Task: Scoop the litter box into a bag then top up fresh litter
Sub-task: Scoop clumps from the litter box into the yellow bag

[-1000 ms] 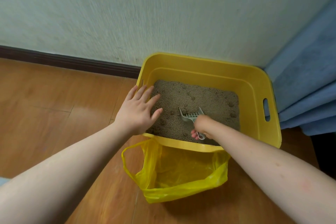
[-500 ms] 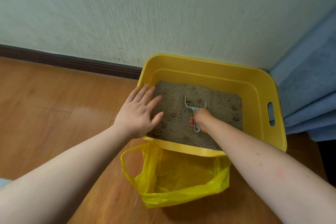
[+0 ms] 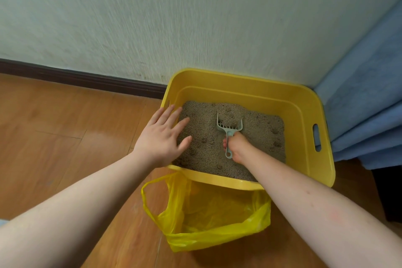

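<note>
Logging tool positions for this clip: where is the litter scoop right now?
In the head view, the litter scoop is inside the yellow litter box, near the middle of the litter, its handle gripped by the right hand, right of the left hand.

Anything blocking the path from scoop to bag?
Only the box's near wall: the scoop, gripped by the right hand, sits in the litter behind it and must lift over. The bag lies open just beyond, on the floor. The left hand rests at the left rim, off that line.

Right hand grips a pale green plastic scoop in the yellow plastic litter box; flat left hand rests on its left rim.
</note>
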`<state>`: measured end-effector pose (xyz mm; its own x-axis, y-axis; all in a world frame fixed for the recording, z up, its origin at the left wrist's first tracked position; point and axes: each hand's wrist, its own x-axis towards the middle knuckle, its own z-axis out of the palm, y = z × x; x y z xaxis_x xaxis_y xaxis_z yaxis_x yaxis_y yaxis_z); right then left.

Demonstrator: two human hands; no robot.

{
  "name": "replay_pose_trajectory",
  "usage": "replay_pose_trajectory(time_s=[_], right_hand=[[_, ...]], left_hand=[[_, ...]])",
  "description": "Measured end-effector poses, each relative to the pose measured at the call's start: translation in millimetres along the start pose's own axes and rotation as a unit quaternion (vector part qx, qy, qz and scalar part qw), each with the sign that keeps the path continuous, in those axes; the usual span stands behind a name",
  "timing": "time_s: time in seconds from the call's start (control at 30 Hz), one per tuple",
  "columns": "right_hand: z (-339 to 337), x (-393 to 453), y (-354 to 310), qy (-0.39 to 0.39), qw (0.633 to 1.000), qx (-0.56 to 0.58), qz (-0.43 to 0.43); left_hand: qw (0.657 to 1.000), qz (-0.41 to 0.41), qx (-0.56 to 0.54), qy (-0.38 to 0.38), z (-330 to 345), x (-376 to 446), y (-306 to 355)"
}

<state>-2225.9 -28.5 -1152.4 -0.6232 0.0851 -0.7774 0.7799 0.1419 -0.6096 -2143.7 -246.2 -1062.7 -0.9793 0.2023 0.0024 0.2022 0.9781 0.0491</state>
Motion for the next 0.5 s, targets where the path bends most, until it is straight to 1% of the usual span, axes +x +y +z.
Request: replay_pose_trajectory(time_s=[0.1,0.5], right_hand=[[-3.3,4.5,3.2,0.016,0.999,-0.04,-0.008],[-11.9,-7.6,-0.2,0.012,0.998,-0.059,-0.018]], left_hand=[[1.0,0.0,0.002,0.002,0.0,1.5,0.1],[1.0,0.0,0.005,-0.004,0.0,1.8,-1.9]])
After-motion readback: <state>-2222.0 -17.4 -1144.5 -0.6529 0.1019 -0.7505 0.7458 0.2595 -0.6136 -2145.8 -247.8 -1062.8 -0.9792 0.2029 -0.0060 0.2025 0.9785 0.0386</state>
